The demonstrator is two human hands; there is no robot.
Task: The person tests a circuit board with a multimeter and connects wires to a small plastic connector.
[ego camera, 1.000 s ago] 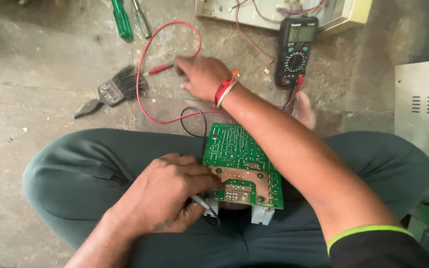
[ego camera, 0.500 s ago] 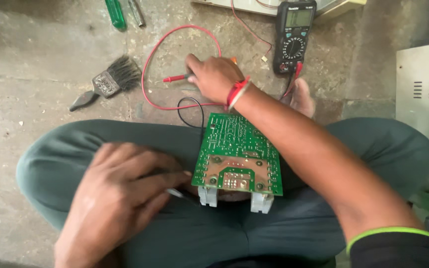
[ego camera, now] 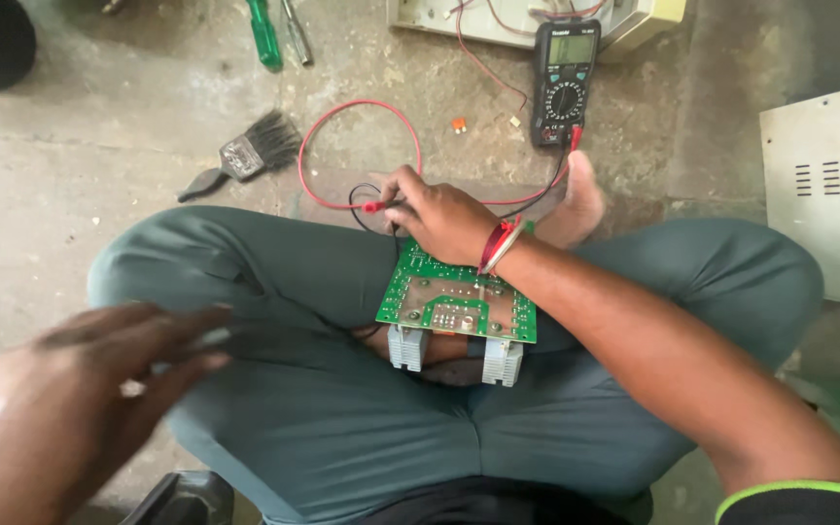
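Green circuit board [ego camera: 459,301]: flat on lap, 2 grey heat sinks at near edge. Rigid, light, fragile; best held by edges. Right hand [ego camera: 439,219]: pinching red probe [ego camera: 373,206] at board's far edge. Left hand [ego camera: 70,399]: blurred, fingers spread, empty.

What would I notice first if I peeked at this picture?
Probably the bright green circuit board resting in the lap of a person sitting cross-legged on the floor. The right hand holds a red test probe just above the board, its red wire looping back to a black multimeter. The left hand is a blur at the lower left.
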